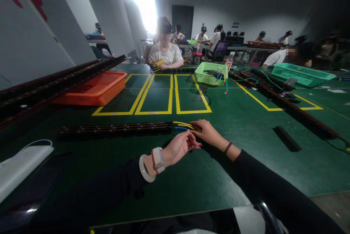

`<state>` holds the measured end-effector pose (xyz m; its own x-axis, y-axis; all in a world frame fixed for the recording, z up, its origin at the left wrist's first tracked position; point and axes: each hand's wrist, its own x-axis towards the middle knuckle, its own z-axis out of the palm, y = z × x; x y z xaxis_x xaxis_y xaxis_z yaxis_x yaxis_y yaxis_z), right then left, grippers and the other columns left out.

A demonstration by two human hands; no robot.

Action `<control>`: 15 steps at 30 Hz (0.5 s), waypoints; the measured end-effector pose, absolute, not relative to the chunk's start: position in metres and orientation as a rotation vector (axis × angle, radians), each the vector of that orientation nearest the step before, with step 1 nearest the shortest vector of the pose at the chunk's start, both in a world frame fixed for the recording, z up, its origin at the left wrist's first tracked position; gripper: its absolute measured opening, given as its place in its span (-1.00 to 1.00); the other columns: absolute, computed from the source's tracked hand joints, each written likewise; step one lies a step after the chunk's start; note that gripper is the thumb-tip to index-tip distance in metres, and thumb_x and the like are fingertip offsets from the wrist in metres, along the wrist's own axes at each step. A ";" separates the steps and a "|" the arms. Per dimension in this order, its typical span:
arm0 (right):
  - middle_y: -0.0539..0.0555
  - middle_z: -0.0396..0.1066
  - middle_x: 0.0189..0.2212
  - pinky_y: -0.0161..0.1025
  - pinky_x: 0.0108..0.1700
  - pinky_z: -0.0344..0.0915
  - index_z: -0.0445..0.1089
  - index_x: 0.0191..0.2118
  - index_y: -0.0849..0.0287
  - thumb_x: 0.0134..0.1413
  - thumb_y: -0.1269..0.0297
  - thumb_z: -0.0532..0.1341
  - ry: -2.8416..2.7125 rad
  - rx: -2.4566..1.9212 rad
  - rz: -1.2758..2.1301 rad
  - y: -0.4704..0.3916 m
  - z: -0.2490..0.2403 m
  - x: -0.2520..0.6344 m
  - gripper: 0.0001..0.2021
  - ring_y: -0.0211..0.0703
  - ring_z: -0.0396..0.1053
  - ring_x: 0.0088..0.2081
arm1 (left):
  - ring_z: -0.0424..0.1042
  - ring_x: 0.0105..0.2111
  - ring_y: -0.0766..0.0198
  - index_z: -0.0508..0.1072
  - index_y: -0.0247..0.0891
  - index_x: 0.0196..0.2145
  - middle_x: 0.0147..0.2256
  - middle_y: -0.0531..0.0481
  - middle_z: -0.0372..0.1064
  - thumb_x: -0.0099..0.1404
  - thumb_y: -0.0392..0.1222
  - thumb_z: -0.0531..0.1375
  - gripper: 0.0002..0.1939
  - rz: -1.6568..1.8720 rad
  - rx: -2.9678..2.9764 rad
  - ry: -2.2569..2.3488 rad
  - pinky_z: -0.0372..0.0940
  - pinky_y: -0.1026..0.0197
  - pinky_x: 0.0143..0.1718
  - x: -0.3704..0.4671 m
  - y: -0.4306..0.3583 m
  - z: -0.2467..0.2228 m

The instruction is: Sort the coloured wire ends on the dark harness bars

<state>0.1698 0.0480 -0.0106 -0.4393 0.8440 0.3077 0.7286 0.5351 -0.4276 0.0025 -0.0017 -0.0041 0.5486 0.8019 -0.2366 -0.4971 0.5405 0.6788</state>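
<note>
A long dark strip with thin copper-coloured lines [117, 128] lies crosswise on the green table, with yellow and blue wires [183, 124] coming out of its right end. My right hand [209, 132] is closed round these wires from above, its fingers bent over them. Just in front of it, my left hand [180, 147] is turned partly palm up below the wires. Its fingers are loosely bent and apart, and I see nothing held in them. The wire ends are hidden behind my hands.
Yellow tape rectangles [154, 113] mark the table. An orange basket [113, 90] stands left, a light green basket [209, 75] with wired parts at the back, a teal basket [300, 75] right. A short black piece [287, 139] lies right. A co-worker [164, 51] sits opposite.
</note>
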 end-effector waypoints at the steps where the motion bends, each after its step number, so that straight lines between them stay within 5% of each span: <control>1: 0.10 0.41 -0.33 -0.22 -0.22 0.22 0.43 -0.16 0.21 0.04 0.29 0.24 -2.272 -1.276 0.371 0.048 -0.011 0.169 -0.77 -0.16 0.33 -0.29 | 0.42 -0.36 0.23 0.34 -0.36 -0.45 -0.48 -0.09 0.34 0.31 -0.17 0.02 -0.75 0.823 0.582 0.585 0.29 0.17 -0.22 0.002 -0.002 -0.003; 5: 0.04 0.40 -0.42 -0.33 -0.38 0.20 0.42 -0.34 0.25 -0.01 0.33 0.25 -2.175 -1.298 0.520 0.045 -0.008 0.166 -0.90 -0.24 0.31 -0.40 | 0.43 -0.30 0.17 0.36 -0.36 -0.34 -0.41 -0.14 0.40 0.32 -0.18 0.00 -0.78 0.804 0.562 0.593 0.28 0.11 -0.14 0.002 -0.003 0.003; 15: -0.01 0.41 -0.45 -0.37 -0.44 0.15 0.38 -0.35 0.22 -0.04 0.28 0.24 -2.143 -1.343 0.711 0.039 0.002 0.165 -0.87 -0.28 0.31 -0.44 | 0.43 -0.25 0.12 0.32 -0.34 -0.41 -0.39 -0.19 0.41 0.34 -0.12 -0.03 -0.72 0.771 0.557 0.603 0.24 0.05 -0.04 0.001 -0.004 0.007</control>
<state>0.1651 0.0386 0.0017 -0.3817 0.9133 0.1421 0.6471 0.3738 -0.6645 0.0008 -0.0038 0.0070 0.5695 0.7691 -0.2900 -0.4676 0.5933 0.6553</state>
